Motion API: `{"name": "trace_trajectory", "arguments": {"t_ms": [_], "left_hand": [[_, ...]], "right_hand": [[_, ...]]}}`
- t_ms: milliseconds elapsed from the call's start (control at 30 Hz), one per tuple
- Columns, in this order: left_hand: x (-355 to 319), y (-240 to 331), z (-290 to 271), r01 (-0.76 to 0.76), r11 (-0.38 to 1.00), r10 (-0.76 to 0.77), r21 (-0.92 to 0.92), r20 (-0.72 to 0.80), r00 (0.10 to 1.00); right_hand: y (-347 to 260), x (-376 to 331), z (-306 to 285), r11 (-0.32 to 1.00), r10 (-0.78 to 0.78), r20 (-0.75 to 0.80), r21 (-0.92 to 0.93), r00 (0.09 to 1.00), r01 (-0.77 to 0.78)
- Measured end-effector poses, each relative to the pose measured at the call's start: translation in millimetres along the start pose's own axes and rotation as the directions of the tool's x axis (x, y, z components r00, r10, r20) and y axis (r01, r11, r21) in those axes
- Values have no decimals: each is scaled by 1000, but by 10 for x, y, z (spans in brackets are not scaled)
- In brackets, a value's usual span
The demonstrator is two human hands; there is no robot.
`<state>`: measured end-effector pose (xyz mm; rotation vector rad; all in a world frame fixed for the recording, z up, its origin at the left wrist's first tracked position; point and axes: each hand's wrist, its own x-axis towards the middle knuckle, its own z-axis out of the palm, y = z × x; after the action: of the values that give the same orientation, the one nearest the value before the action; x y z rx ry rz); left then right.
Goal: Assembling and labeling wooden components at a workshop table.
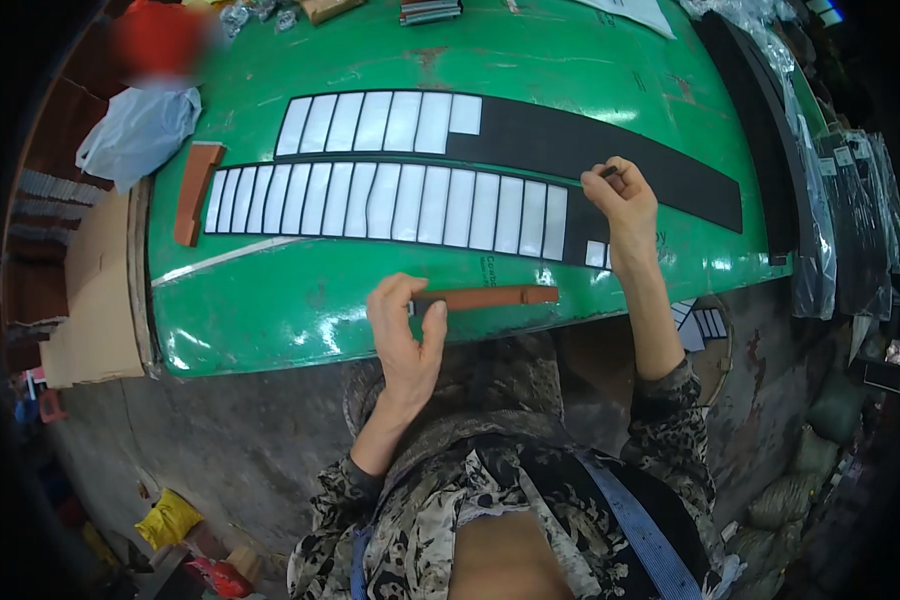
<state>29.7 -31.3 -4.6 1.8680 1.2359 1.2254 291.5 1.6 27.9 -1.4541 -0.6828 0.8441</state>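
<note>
On the green table (pixel 270 300) lie two long black strips, the far one (pixel 610 155) and the near one (pixel 582 225), each carrying a row of white rectangles. My right hand (pixel 625 205) is over the right part of the near strip, thumb and fingers pinching a small dark piece (pixel 609 172). Close to the front edge, my left hand (pixel 402 330) is curled, with a small dark piece (pixel 423 306) between thumb and forefinger. This piece overlaps the left end of a brown strip (pixel 490 296), and I cannot tell whether they touch.
Another brown piece (pixel 198 195) lies at the table's left, beside a white plastic bag (pixel 142 135) and cardboard (pixel 100 290). Long black strips (pixel 755 130) and plastic-wrapped dark sheets (pixel 850 220) line the right edge. A small stack (pixel 430 11) sits at the back.
</note>
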Motion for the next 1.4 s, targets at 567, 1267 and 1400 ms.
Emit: {"name": "trace_trajectory", "arguments": {"t_ms": [567,1267,1400], "left_hand": [[-344,187,472,-478,707,400,521,263,878],[-393,130,487,-425,764,341,486,255,905],[-391,129,485,-424,769,345,479,248,905]], "right_hand": [[43,-900,-421,963,66,347,-268,935,32],[21,-857,-169,471,-303,585,-594,752,652],[37,-863,-159,450,-318,577,-606,752,656]]}}
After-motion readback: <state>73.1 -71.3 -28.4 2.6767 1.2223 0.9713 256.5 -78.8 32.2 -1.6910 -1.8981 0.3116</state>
